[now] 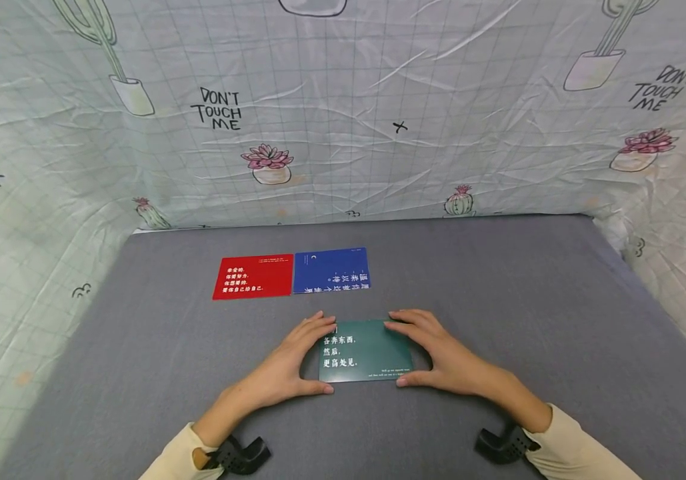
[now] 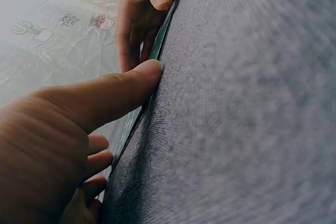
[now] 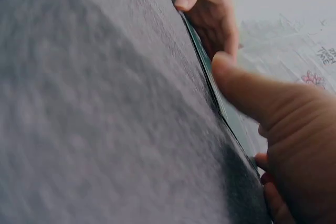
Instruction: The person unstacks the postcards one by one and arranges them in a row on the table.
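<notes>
A dark green card [image 1: 373, 350] with white printed characters lies flat on the grey table in front of me. My left hand [image 1: 289, 363] grips its left end, thumb at the near edge and fingertips at the far edge. At the right end my right hand [image 1: 446, 355] holds it the same way. Both wrist views show the card from the side as a thin green strip, with the left thumb [image 2: 142, 74] and the right thumb [image 3: 226, 69] against its near edge. The fingertips cover parts of the card's far corners.
Farther back, slightly left, a red card [image 1: 254, 277] and a blue card [image 1: 331, 270] lie side by side with white print. Grey cloth [image 1: 499, 280] covers the table. A patterned curtain [image 1: 343, 133] hangs behind it and along both sides.
</notes>
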`<control>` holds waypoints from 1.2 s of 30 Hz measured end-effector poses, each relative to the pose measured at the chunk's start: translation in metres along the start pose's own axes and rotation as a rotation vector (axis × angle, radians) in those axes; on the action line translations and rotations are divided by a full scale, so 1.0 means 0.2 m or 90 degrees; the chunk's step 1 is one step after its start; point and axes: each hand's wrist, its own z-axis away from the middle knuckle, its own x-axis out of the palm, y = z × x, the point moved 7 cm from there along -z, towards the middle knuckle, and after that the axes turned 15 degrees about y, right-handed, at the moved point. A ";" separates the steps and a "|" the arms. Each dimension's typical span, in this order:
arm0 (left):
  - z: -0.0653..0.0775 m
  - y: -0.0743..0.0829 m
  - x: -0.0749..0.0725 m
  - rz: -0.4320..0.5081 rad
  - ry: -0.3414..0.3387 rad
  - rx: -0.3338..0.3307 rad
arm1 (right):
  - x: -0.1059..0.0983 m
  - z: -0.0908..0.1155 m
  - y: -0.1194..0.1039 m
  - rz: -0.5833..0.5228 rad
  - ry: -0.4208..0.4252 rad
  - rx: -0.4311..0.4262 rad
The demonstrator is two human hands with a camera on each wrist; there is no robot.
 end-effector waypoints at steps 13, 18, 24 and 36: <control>0.00 -0.01 0.00 -0.018 0.015 -0.013 | 0.01 0.00 0.00 0.013 0.024 -0.003; -0.01 0.00 0.00 -0.021 0.028 -0.006 | 0.01 0.00 0.00 0.006 0.030 0.003; -0.01 -0.01 0.00 -0.031 0.037 0.004 | 0.01 -0.01 0.01 0.005 0.030 0.011; -0.01 -0.01 0.00 -0.027 0.043 -0.009 | 0.01 0.00 0.00 -0.006 0.045 0.001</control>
